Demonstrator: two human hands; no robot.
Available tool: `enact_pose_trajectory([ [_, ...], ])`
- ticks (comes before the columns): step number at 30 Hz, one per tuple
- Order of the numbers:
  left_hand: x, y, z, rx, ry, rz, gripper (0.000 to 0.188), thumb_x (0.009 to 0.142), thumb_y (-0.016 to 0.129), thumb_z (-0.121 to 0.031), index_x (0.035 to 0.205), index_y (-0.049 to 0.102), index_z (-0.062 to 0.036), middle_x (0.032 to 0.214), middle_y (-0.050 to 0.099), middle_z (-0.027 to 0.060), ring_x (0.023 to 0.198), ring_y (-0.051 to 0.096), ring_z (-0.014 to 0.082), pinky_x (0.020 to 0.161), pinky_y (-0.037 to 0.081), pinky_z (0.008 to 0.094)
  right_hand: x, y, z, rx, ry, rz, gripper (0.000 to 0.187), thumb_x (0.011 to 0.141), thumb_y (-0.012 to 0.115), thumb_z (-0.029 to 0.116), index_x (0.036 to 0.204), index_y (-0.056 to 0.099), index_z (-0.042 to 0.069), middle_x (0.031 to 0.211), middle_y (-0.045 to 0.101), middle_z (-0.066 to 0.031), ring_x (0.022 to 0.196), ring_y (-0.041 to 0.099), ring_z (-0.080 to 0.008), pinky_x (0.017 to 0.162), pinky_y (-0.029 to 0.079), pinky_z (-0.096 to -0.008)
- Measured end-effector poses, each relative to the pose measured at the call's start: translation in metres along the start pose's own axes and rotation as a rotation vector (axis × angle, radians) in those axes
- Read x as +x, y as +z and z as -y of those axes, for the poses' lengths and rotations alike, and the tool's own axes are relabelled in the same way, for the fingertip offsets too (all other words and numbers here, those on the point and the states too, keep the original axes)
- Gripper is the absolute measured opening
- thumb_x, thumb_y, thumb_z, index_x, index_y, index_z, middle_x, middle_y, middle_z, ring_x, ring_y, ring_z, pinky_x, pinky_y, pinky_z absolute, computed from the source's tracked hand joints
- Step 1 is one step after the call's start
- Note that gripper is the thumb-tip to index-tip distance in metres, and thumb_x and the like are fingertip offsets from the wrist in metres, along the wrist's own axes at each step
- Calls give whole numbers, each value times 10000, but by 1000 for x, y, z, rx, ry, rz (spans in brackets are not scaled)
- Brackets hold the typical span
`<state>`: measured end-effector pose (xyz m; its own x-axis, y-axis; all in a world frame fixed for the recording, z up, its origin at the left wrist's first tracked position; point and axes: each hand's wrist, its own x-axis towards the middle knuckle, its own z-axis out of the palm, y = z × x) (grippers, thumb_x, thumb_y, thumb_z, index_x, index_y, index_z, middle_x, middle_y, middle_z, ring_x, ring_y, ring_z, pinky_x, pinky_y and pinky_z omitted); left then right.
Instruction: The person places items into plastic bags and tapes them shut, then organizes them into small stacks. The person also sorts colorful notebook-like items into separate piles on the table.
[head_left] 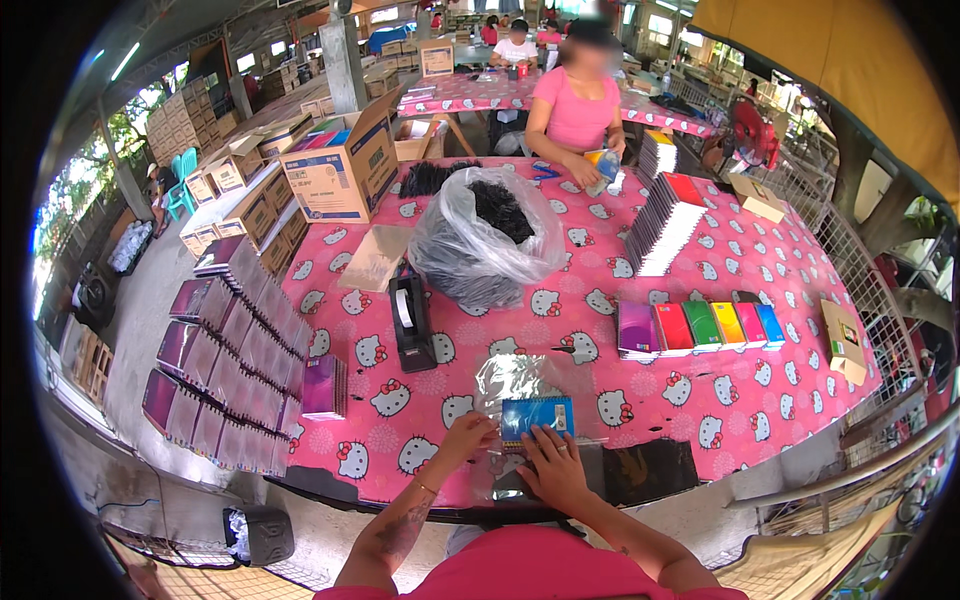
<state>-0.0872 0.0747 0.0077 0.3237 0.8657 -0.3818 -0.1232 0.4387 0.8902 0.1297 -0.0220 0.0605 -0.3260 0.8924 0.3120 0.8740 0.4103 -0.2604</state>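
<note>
A blue spiral notebook point(526, 412) lies at the near edge of the table, on a sheet of clear plastic film point(502, 372) that spreads out around it. My right hand point(553, 468) rests on the notebook's lower part with its fingers stretched out and apart. Just left of the notebook, my left hand point(470, 438) pinches the edge of the film between closed fingers. Beyond them stands a black tape dispenser point(412, 325) with a roll of clear tape. Fanned to the right are small notebooks point(702, 327) in purple, red, green, yellow, pink and blue.
Stacks of purple notebooks point(225, 350) fill the left edge. A clear bag of black coils point(470, 250) stands mid-table, with an open carton point(340, 170) behind it. Tall notebook stacks point(664, 225) rise at right. Across the table, a person in pink point(578, 105) handles a small packet.
</note>
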Motion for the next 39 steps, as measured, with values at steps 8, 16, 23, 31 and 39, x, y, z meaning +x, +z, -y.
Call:
enact_pose_trajectory([
  [8, 33, -3, -40, 467, 176, -174, 264, 932, 639, -235, 1010, 678, 14, 848, 691, 107, 826, 678, 143, 632, 530, 311, 5, 3, -1, -4, 65, -16, 557, 853, 675, 314, 1363, 548, 130, 1416, 510, -98, 1328, 458, -288, 1112, 296, -527],
  [16, 154, 20, -57, 1387, 930, 6, 170, 865, 605, -162, 935, 661, -18, 1058, 641, 183, 938, 631, 350, 790, 518, 450, 11, 3, 8, 35, 52, -36, 498, 849, 665, 251, 1325, 570, 141, 1399, 522, -84, 1313, 470, -264, 1101, 311, -515],
  [23, 139, 60, -84, 1482, 990, 89, 147, 805, 635, -91, 936, 602, -34, 940, 622, 159, 973, 590, 371, 838, 479, 439, 5, 4, -1, 44, 96, -42, 498, 866, 657, 238, 1343, 539, 159, 1404, 506, -83, 1329, 450, -268, 1107, 298, -512],
  [31, 97, 70, -98, 1197, 884, 198, 122, 830, 647, -123, 940, 625, -73, 923, 660, 140, 844, 649, 338, 714, 505, 455, 4, 4, -6, 6, 35, -72, 510, 843, 670, 231, 1331, 554, 140, 1393, 514, -87, 1305, 467, -265, 1084, 328, -507],
  [39, 15, 89, -57, 1237, 838, 77, 114, 858, 607, -94, 963, 625, -52, 979, 666, 138, 890, 652, 355, 760, 529, 432, 4, 14, -4, -3, 10, -59, 518, 842, 669, 266, 1311, 548, 84, 1379, 502, -142, 1342, 426, -328, 1100, 291, -576],
])
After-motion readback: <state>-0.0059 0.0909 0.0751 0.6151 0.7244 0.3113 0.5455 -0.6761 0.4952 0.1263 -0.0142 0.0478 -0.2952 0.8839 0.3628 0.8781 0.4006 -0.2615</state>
